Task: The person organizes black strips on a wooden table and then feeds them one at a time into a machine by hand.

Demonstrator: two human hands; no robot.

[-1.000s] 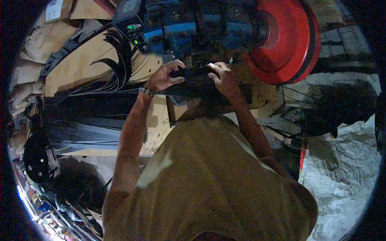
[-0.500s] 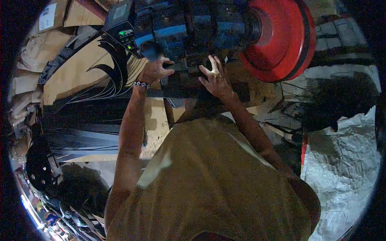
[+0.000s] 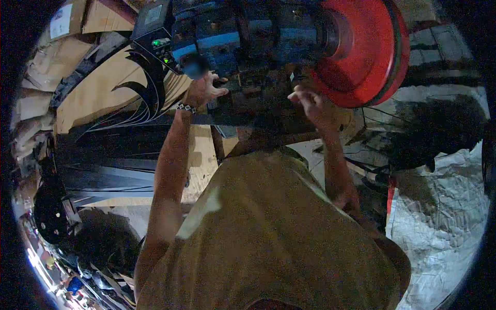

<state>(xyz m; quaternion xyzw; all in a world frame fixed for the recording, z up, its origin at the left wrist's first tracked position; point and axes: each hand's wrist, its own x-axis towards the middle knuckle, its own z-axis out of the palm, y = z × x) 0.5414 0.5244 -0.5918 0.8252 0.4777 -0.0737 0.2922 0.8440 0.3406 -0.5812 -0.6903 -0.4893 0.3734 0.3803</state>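
Note:
A dark machine with blue bands [image 3: 219,41] fills the top of the view, with a large red wheel [image 3: 361,51] at its right end. At the machine's lower left edge is my left hand [image 3: 202,92], a patterned band at its wrist. Its thumb and fingers are apart, and I see nothing held. My right hand [image 3: 318,108] is below the red wheel, in front of the machine's right part. Its fingers are bent and drawn together; whatever they hold, if anything, is hidden. The machine's shadowed front [image 3: 253,88] lies between both hands.
A black box with green lights [image 3: 157,44] adjoins the machine's left end. Curved black strips [image 3: 147,82] hang beside it. Long dark strips [image 3: 108,178] lie on the left. Crumpled pale sheeting [image 3: 439,222] spreads at the right, below a dark heap [image 3: 439,124].
My right hand has moved right, towards the red wheel, and its spread fingers have drawn together. My left hand has barely shifted.

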